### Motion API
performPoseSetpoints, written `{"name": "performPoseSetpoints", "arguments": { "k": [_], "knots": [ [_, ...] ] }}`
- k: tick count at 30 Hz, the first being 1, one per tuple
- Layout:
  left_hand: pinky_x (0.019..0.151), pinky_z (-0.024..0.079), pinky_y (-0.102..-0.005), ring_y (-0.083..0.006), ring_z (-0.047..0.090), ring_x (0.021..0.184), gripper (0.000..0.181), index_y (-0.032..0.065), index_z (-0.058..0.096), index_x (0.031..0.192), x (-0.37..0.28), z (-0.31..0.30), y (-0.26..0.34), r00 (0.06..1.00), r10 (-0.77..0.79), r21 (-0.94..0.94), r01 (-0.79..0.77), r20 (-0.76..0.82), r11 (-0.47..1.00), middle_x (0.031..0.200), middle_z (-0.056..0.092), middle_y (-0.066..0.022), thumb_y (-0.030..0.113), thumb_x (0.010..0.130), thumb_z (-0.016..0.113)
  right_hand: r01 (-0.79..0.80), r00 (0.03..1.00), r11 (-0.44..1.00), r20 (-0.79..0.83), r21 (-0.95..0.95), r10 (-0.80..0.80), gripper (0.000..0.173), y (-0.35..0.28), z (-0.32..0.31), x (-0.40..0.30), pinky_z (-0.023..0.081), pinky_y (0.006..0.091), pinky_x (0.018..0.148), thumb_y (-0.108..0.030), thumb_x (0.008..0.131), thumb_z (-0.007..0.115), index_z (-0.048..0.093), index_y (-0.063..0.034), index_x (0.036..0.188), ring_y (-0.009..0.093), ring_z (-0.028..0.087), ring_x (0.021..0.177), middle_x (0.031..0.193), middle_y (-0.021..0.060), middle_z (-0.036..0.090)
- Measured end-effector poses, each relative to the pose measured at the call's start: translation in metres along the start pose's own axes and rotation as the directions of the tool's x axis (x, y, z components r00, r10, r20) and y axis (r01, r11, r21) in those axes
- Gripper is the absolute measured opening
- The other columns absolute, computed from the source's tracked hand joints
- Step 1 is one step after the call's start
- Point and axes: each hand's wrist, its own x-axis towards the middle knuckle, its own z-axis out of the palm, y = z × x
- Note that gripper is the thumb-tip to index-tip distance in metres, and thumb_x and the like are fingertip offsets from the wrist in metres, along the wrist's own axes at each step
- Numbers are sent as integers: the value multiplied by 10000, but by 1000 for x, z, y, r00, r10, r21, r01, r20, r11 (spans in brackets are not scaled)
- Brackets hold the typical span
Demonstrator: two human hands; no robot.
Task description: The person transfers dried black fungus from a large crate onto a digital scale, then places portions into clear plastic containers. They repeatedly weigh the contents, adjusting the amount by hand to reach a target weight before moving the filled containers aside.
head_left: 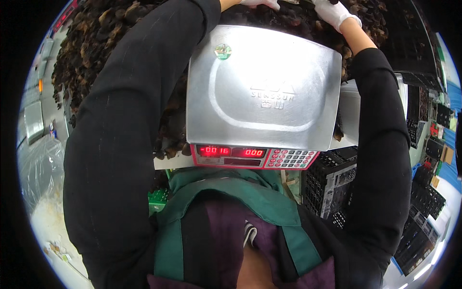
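Both my hands wear white gloves and reach past the scale to the top edge of the view, where they are partly cut off. My left hand [261,3] is over a heap of dark brown mushrooms [119,21], which look like wood ear fungus. To its right, my right hand [330,13] is over the same heap, with a small dark piece by its fingers. Whether either hand grips anything is hidden by the frame edge. Between my forearms stands a Senssun electronic scale [265,86]. Its steel pan is bare, and red digits glow on the display [232,151] beside a keypad.
A white container [349,108] sits right of the scale, partly behind my right sleeve. Black plastic crates [325,184] stand below the table on the right, with more stacked farther right. A green crate [157,198] and clear plastic sheeting [39,169] are at left.
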Motion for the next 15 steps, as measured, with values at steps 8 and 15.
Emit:
{"name": "performPoseSetpoints", "arguments": {
  "k": [8, 15],
  "knots": [
    [956, 509, -423, -316, 462, 1317, 489, 242, 665, 1209, -27, -16, 1, 999, 16, -107, -11, 48, 994, 1557, 317, -16, 22, 777, 604, 166, 978, 971, 152, -172, -141, 218, -37, -69, -26, 544, 399, 789, -194, 799, 629, 644, -5, 906, 321, 671, 910, 951, 186, 674],
    [934, 499, -387, -317, 592, 1131, 259, 138, 718, 1060, -52, -36, 17, 985, -115, -445, 45, -131, 894, 1307, 591, -96, 148, 833, 593, 159, 922, 957, 383, -242, -56, 374, -68, -114, -28, 545, 401, 814, -304, 774, 684, 692, -19, 1016, 330, 682, 896, 981, 175, 699]
  ]
}}
